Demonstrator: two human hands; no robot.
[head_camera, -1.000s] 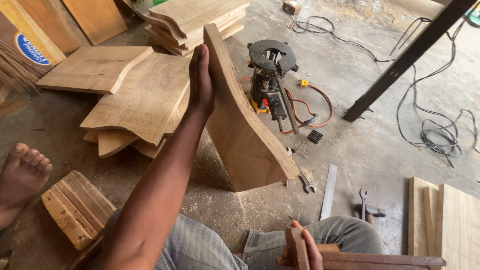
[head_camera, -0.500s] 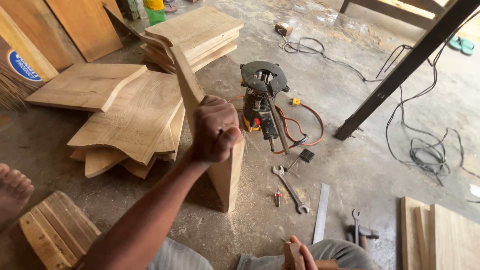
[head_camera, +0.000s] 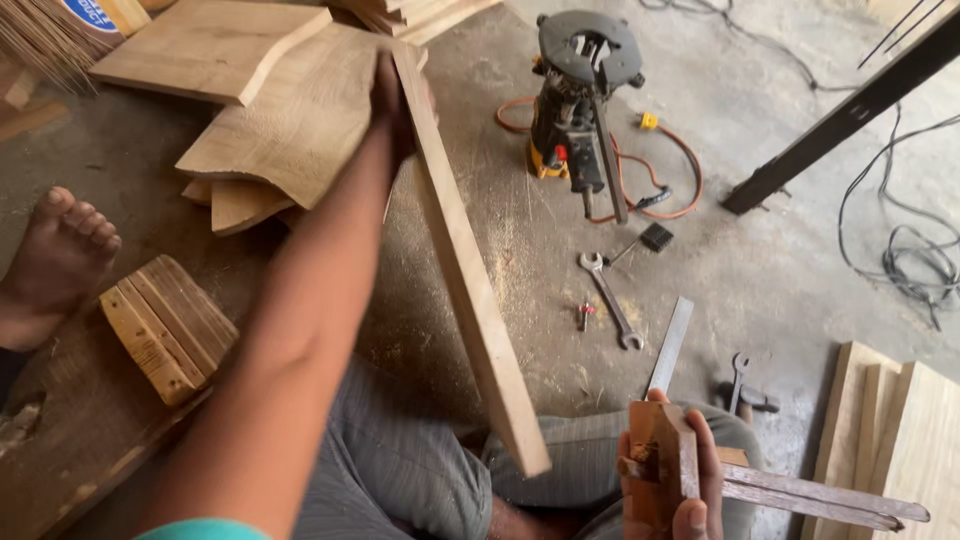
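Two wrenches, one router

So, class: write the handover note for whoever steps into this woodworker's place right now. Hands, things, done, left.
Left hand: grips the far end of a shaped wooden board, held on edge, near end over the lap.
Right hand: holds a wooden marking gauge, its stem pointing right.
Around: stack of cut boards beyond the left hand; router, spanner and steel rule on the floor.
Done: board picked out and in hand.
Left: gauge not yet touching the board; no marking visible.
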